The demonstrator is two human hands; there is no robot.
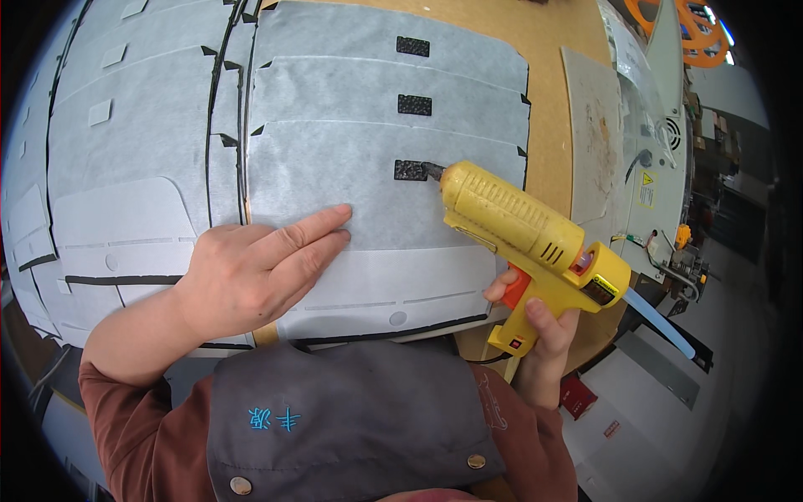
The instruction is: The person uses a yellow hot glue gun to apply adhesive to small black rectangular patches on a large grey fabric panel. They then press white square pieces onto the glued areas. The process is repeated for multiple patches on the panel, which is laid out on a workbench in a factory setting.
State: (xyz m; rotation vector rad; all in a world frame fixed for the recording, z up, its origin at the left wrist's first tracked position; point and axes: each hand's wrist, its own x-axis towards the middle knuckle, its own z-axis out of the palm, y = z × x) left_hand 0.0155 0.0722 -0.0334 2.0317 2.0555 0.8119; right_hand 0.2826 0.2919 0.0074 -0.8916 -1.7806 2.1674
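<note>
My right hand [549, 330] is wrapped round the handle of a yellow hot glue gun [517, 209], with a finger by its orange trigger. The gun's dark nozzle meets the right end of a black textured rectangular patch [408, 171] on a pale grey fabric-like sheet [326, 180]. A translucent glue stick [661, 322] sticks out of the gun's back. Lying flat on the same sheet, left of the patch, is my left hand [247, 272], its fingers stretched out and holding nothing. Two more black patches, an upper one [413, 46] and a middle one [415, 105], sit on overlapping layers farther away.
More layered grey panels [142, 151] with small white squares lie to the left. A brown work board [548, 92] shows beyond the sheets, with a stained flat board [592, 125] on it. A pale machine [661, 167] with wires stands at right, near an orange reel [690, 29].
</note>
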